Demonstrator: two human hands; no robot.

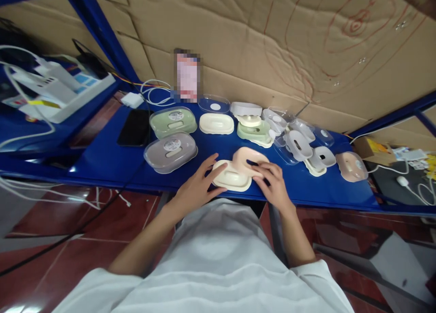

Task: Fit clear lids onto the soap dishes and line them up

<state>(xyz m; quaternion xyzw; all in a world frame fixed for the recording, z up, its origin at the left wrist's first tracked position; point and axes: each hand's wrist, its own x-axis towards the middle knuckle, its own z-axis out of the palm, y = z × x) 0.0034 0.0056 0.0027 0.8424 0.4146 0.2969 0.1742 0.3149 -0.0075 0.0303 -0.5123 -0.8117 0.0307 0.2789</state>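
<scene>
from where i sit, watching through the head camera, my landmark is the shallow cream oval plastic tray (233,180), which lies at the near edge of the blue table (218,144). the left hand (194,186) is at the tray's left end, fingers spread wide: one fingertip lies over the tray's far rim, and the thumb points along its near rim.

the right hand (275,186) is to the right of the tray, its fingers drawn narrow and holding the rounded peach plastic shell (242,155) by its near right edge, thumb low and fingertips on top beside a dark slot. the shell is tilted and overlaps the tray's far right corner; i cannot tell whether it rests there.

beyond the tray i see a pale cream oval plastic piece (216,123), with a green oval plastic shell (252,130) to its right. left of the tray, past the left hand, a grey oval case with a clear lid (170,152) sits in front of a green oval case with a clear lid (173,123). far right of the tray is a peach oval case with a clear lid (352,166).
</scene>
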